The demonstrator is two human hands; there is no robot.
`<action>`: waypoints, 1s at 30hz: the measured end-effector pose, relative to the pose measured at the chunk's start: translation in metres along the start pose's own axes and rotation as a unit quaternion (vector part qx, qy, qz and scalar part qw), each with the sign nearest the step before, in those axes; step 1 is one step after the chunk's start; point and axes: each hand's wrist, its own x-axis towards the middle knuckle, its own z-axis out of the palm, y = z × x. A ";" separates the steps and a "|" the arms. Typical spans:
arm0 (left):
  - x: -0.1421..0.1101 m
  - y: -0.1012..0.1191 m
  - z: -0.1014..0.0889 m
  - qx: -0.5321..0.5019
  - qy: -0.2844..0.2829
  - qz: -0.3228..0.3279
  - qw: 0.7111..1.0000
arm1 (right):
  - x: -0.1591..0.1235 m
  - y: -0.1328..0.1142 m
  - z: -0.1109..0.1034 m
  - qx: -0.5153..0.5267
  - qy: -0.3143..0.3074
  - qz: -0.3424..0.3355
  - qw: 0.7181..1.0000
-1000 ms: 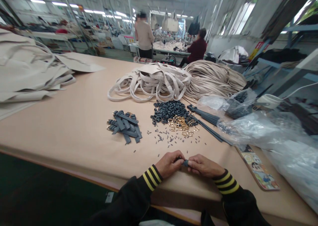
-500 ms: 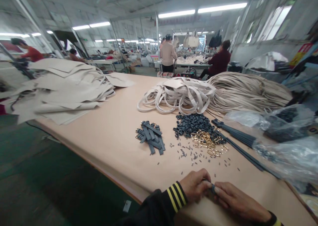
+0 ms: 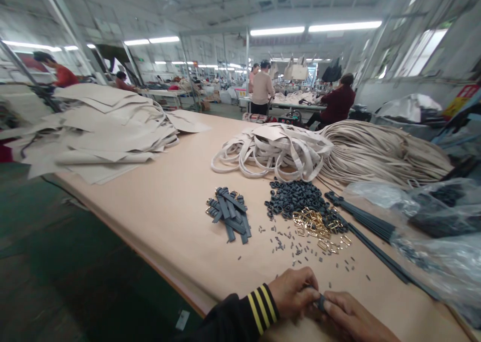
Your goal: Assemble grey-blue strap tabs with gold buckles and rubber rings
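At the table's near edge, my left hand and my right hand are both closed on a short dark grey strap. Most of the strap is hidden by my fingers, so I cannot tell whether a buckle is on it. Beyond my hands lie small dark grey bits, gold metal buckles and a heap of dark grey loops. Farther left sits a pile of dark grey straps, some with gold buckles on their ends.
Beige sheets are stacked on the table's left. Pale handles and a bundle of beige cords lie at the back. Long dark strips and clear plastic bags are at right. Several people work in the background.
The view has tilted and shifted slightly, moving the scene in the picture. Both hands stay together on the strap, with only small finger movement.
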 end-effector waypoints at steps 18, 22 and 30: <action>-0.009 -0.001 -0.025 -0.032 0.025 0.005 0.999 | 0.027 -0.017 0.006 -0.009 -0.022 -0.021 1.000; -0.011 0.002 -0.026 -0.051 0.005 0.018 0.999 | 0.027 -0.022 0.009 -0.027 -0.011 -0.010 1.000; -0.018 0.003 -0.031 0.016 -0.039 0.007 0.999 | 0.033 -0.026 0.019 -0.031 -0.049 -0.009 0.998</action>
